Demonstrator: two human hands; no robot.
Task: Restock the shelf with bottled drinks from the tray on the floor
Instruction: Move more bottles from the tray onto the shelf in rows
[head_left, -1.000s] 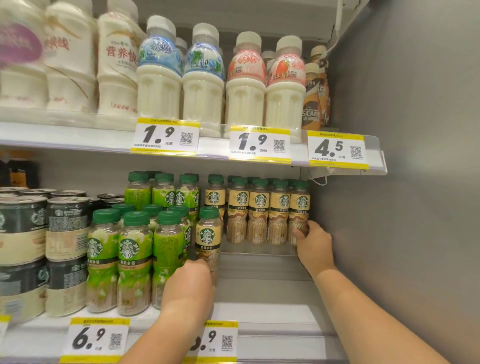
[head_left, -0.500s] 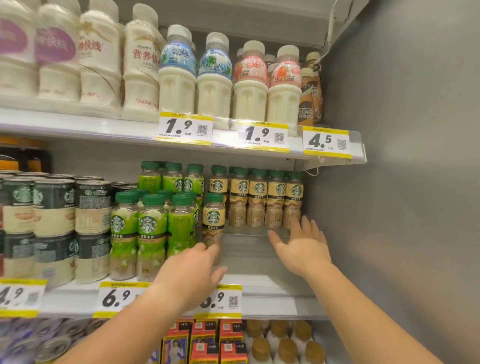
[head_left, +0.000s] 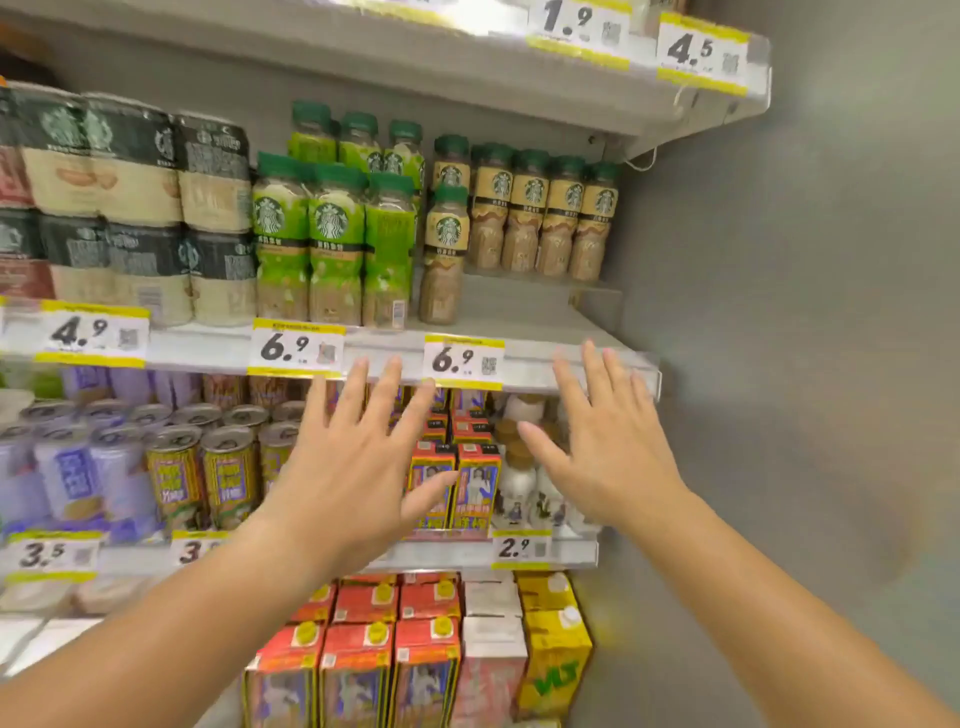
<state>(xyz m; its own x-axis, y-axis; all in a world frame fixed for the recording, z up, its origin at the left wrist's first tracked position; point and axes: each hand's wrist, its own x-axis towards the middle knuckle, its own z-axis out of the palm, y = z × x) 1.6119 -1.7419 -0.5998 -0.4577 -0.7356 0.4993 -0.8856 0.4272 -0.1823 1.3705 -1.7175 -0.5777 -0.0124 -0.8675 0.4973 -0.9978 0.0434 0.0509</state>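
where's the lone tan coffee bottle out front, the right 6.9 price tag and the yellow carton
tan coffee bottle (head_left: 445, 244): head view, on its label
right 6.9 price tag (head_left: 462, 361): head view, on its white face
yellow carton (head_left: 555, 657): head view, on its front

Just above the yellow-edged white price tag (head_left: 463, 362) stands one tan-labelled bottle (head_left: 444, 254) with a dark green cap. Left of it, lime-green bottles (head_left: 332, 244). Far left, black-and-cream cans (head_left: 130, 208). Below the tag, red-orange cartons (head_left: 452, 483); lower right, a yellow carton (head_left: 556, 660).

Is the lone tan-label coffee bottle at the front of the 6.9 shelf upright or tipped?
Upright: the tan-label bottle stands on its base, green cap on top, beside the green-label bottles.
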